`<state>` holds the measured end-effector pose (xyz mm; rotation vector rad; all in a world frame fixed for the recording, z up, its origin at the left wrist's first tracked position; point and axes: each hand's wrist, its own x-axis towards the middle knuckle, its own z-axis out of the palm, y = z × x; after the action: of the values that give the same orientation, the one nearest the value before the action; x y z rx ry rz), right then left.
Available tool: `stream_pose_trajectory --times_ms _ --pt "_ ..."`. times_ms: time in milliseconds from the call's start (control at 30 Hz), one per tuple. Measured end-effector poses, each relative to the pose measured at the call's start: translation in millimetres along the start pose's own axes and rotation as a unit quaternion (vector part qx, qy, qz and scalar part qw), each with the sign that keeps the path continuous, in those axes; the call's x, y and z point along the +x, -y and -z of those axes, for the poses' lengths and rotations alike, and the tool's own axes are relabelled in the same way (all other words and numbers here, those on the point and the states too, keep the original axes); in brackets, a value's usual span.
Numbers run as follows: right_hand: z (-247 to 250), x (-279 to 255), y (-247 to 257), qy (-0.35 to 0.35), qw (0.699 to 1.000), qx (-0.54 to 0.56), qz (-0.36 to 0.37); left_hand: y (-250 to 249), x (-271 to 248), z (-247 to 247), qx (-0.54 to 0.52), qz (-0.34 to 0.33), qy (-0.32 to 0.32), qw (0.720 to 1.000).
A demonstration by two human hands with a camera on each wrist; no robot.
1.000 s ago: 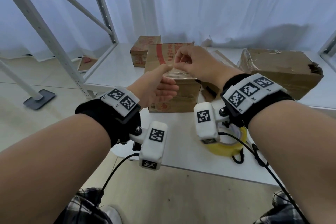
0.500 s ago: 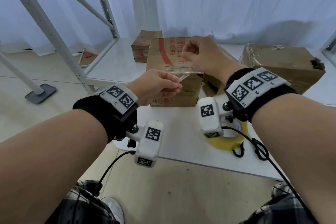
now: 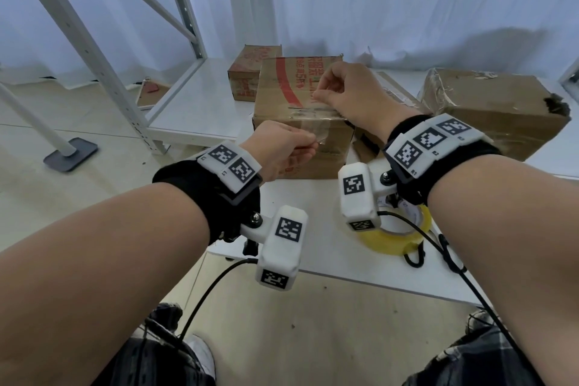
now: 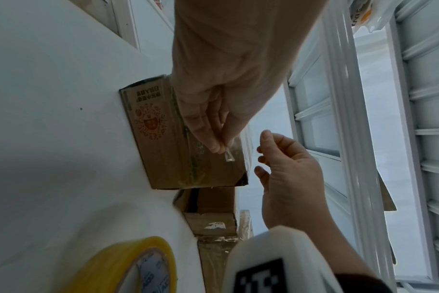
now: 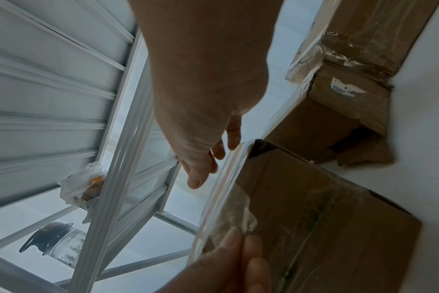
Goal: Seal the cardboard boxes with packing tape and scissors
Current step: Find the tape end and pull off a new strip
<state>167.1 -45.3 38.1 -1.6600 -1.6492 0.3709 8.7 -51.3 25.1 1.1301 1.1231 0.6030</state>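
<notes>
Cut strip of clear tape is now lower than half a second ago, draped over the front top edge of the printed cardboard box on the white table. Left hand has dropped and pinches the near end down the front face; right hand pinches the far end above the lid. Judging by this, the strip is about to be pressed down. Yellow tape roll sits near the table edge.
</notes>
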Motion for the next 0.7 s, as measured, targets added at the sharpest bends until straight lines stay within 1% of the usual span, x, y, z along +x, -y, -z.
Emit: stream_pose_trajectory --times_ms 367,567,700 --pt "-1.7 4.5 -9.5 -0.034 0.999 -0.006 -0.011 -0.5 1.3 -7.4 -0.054 0.022 0.009 0.998" --pt "-3.1 5.4 -10.8 -0.023 0.999 -0.021 -0.012 1.8 4.5 -12.5 -0.036 0.023 0.0 0.999" --pt "-6.4 7.2 -11.8 -0.019 0.999 -0.027 -0.022 3.3 6.8 -12.5 -0.014 0.01 -0.016 1.0"
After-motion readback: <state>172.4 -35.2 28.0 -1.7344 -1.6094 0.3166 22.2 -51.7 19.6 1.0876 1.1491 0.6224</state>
